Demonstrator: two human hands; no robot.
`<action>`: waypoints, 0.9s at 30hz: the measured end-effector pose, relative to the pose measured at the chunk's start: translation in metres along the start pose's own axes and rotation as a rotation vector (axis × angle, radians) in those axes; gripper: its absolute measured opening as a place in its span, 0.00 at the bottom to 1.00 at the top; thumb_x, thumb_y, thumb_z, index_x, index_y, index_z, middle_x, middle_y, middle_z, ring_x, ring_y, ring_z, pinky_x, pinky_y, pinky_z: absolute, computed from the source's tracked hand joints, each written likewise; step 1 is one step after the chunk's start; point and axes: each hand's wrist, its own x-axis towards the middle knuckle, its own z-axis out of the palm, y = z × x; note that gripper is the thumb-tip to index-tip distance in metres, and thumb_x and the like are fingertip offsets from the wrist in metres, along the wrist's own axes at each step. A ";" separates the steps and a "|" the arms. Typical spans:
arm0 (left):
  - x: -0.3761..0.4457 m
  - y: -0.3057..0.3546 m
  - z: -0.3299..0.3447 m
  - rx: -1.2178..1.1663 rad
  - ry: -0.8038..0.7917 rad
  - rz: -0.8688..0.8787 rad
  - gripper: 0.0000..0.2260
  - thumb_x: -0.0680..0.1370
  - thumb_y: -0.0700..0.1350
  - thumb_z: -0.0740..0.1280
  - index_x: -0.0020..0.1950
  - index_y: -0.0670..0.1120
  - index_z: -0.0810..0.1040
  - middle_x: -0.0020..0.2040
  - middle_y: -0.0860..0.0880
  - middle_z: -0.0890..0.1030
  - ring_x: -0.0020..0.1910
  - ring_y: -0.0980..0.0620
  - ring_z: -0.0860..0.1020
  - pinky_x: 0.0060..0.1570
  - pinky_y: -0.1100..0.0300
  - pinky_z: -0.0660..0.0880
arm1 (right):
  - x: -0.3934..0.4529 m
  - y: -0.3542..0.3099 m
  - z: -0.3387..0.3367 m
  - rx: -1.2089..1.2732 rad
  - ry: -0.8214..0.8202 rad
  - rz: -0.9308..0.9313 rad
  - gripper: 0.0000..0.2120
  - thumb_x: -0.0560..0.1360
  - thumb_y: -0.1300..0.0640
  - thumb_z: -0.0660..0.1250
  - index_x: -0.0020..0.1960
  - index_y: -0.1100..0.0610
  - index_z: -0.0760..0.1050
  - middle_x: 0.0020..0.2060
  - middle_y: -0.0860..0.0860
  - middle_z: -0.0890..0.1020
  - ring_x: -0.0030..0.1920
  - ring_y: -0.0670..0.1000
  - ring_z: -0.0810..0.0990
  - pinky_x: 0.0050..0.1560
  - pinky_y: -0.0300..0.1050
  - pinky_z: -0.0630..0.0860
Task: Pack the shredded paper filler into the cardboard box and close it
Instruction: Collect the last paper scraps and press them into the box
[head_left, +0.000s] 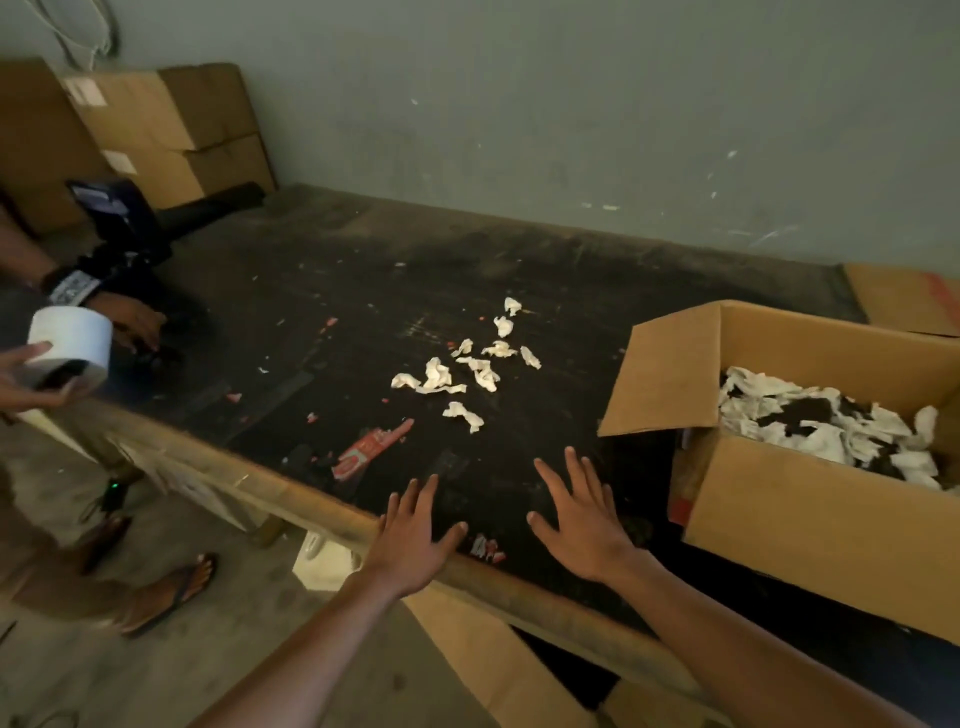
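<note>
Several crumpled paper scraps lie mid-frame on the worktop, left of the cardboard box; light and soft, best scooped together. Left hand and right hand hover spread and empty.

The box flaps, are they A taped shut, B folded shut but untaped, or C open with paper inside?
C: the box stands with its flaps up, white paper showing inside, and both hands, left and right, empty over the table.
</note>
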 end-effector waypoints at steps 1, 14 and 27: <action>0.002 -0.006 0.002 -0.009 -0.022 -0.022 0.39 0.78 0.66 0.60 0.82 0.53 0.45 0.82 0.45 0.48 0.80 0.38 0.47 0.77 0.42 0.50 | 0.004 0.000 0.006 0.008 -0.031 0.037 0.36 0.79 0.39 0.57 0.79 0.42 0.41 0.79 0.52 0.35 0.78 0.57 0.34 0.75 0.62 0.43; 0.095 -0.056 0.014 0.233 -0.069 -0.037 0.53 0.68 0.78 0.58 0.79 0.55 0.31 0.81 0.43 0.37 0.79 0.37 0.37 0.76 0.39 0.39 | 0.105 -0.013 0.066 -0.053 -0.064 0.158 0.43 0.73 0.27 0.53 0.75 0.37 0.29 0.77 0.52 0.30 0.76 0.60 0.32 0.72 0.70 0.38; 0.321 -0.035 -0.029 0.281 0.030 0.126 0.55 0.64 0.83 0.50 0.75 0.57 0.25 0.78 0.44 0.29 0.77 0.38 0.31 0.75 0.38 0.37 | 0.330 -0.032 0.035 0.028 0.208 0.077 0.28 0.79 0.35 0.42 0.78 0.38 0.49 0.80 0.52 0.46 0.79 0.54 0.39 0.74 0.68 0.39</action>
